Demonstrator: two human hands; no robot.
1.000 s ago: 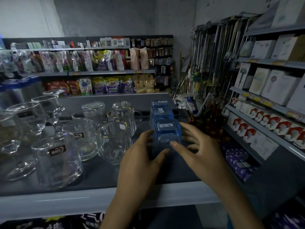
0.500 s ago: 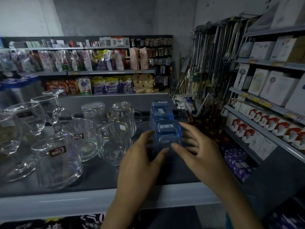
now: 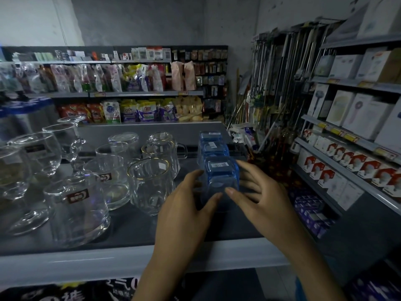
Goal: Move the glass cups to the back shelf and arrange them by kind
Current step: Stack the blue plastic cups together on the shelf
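Note:
Three blue glass cups stand upside down in a row on the right of the dark shelf (image 3: 130, 231). I hold the nearest blue cup (image 3: 219, 170) between both hands. My left hand (image 3: 184, 205) wraps its left side and my right hand (image 3: 260, 196) its right side, with both thumbs meeting at its front. The other two blue cups (image 3: 213, 147) line up behind it. To the left stand gold-rimmed clear mugs (image 3: 149, 183), labelled clear tumblers (image 3: 76, 205) and stemmed glasses (image 3: 36, 148), each kind in its own row.
A shelf unit with white and red boxes (image 3: 347, 161) runs along the right, close to my right arm. Mops and poles (image 3: 282, 83) hang at the back right. Bagged goods (image 3: 134, 109) fill far shelves behind the grey back panel (image 3: 152, 129).
Both hands stay on the nearest blue cup and have barely shifted. The cup and the other glasses keep their places.

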